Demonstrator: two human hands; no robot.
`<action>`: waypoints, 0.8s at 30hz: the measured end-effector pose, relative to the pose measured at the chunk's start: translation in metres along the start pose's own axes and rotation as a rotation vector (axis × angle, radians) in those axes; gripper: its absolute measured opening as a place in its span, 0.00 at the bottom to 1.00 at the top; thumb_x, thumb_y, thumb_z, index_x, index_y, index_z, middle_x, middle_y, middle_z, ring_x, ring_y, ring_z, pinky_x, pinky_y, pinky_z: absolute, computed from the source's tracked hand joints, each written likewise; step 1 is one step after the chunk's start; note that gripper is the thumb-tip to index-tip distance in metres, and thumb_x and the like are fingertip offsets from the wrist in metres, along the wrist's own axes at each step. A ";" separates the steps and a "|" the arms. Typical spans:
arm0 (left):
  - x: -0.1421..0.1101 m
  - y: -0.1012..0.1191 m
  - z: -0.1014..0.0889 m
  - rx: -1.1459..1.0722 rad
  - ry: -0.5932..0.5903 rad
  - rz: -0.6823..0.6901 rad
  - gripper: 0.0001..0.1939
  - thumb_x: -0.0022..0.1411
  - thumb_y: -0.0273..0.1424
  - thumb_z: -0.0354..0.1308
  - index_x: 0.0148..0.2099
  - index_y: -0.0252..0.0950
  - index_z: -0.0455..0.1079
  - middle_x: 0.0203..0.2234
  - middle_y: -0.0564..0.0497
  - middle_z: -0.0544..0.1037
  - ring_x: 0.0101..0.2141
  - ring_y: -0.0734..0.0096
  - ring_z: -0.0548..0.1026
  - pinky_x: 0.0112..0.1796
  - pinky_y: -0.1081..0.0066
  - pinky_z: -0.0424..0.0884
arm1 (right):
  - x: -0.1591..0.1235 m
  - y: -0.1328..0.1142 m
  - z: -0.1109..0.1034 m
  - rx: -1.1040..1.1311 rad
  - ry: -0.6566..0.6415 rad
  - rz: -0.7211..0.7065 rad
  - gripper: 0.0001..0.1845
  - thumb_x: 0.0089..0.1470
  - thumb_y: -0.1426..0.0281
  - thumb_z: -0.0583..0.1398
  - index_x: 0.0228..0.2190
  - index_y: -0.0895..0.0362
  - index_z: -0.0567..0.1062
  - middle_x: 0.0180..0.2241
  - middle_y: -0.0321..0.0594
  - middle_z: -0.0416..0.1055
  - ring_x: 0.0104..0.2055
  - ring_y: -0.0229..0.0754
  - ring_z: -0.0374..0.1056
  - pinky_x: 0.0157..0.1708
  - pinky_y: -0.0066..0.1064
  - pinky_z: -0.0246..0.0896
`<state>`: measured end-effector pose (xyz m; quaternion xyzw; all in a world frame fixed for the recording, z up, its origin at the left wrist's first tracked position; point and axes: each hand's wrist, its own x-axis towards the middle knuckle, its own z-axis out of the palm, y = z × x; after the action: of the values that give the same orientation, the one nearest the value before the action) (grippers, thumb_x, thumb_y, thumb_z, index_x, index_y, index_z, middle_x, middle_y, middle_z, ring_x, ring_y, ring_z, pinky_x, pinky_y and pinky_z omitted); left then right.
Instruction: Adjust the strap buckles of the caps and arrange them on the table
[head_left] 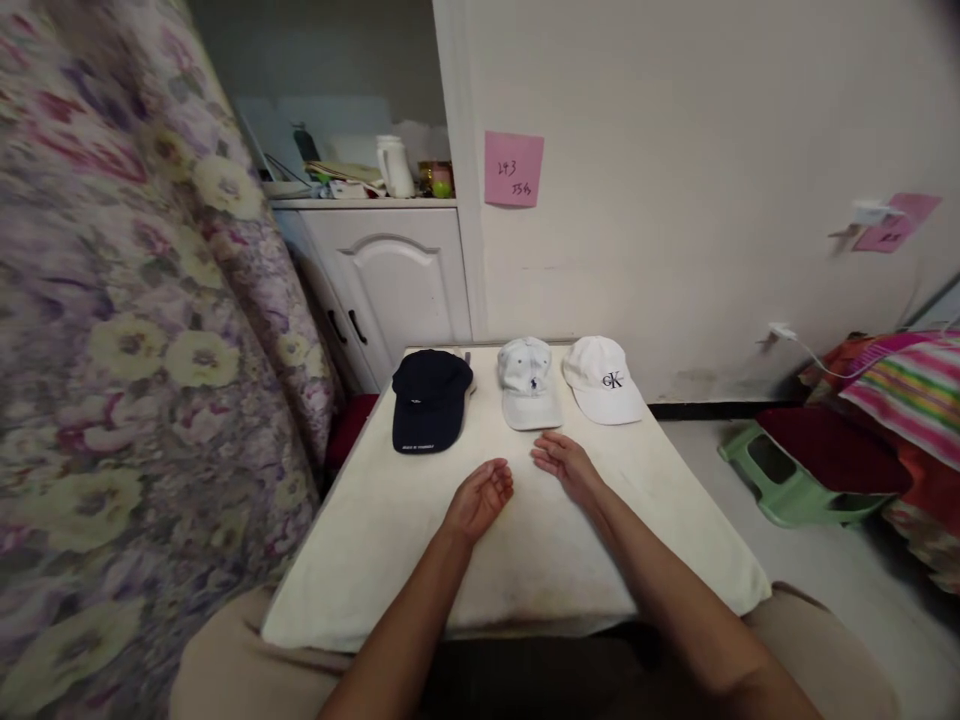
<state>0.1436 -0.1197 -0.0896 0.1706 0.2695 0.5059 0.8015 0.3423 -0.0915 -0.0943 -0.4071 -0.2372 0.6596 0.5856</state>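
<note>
Three baseball caps lie in a row across the far part of the table, brims toward me. On the left is a dark navy cap [431,400] with small white lettering on its brim. A pale grey cap [529,383] with a small dark logo sits in the middle. To its right is a white cap [602,380] marked "CK". My left hand [481,497] hovers palm inward, fingers loosely curved, with nothing in it. My right hand [568,465] is just in front of the grey cap's brim, fingers stretched and apart from it, holding nothing.
A cream cloth covers the table [517,560]. Flowered curtain [180,360] hangs close on the left. Behind stands a white cabinet [397,280] with a white jug [395,166] on top. A green stool [817,470] with a dark red cushion is on the right.
</note>
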 end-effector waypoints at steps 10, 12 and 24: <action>-0.031 0.012 -0.022 -0.028 0.099 0.136 0.09 0.65 0.20 0.53 0.42 0.28 0.75 0.33 0.42 0.82 0.34 0.66 0.81 0.36 0.70 0.76 | -0.064 0.019 -0.039 -0.235 -0.230 -0.021 0.18 0.43 0.64 0.73 0.34 0.61 0.77 0.31 0.44 0.79 0.30 0.41 0.75 0.34 0.33 0.71; -0.037 0.025 -0.031 -0.042 0.149 0.212 0.10 0.65 0.21 0.53 0.44 0.29 0.74 0.37 0.40 0.82 0.40 0.65 0.81 0.42 0.69 0.76 | -0.063 0.021 -0.041 -0.245 -0.238 -0.042 0.20 0.44 0.60 0.72 0.35 0.59 0.77 0.32 0.43 0.79 0.31 0.41 0.75 0.35 0.34 0.71; -0.029 0.071 -0.051 -0.077 0.353 0.438 0.10 0.63 0.20 0.52 0.42 0.32 0.74 0.38 0.41 0.81 0.43 0.65 0.79 0.51 0.63 0.71 | -0.060 0.022 -0.043 -0.281 -0.255 -0.064 0.21 0.43 0.56 0.72 0.34 0.57 0.77 0.31 0.42 0.78 0.31 0.42 0.74 0.37 0.38 0.70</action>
<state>0.0519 -0.1153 -0.0843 0.1036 0.3424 0.6985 0.6198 0.3632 -0.1607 -0.1199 -0.3903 -0.4119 0.6474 0.5088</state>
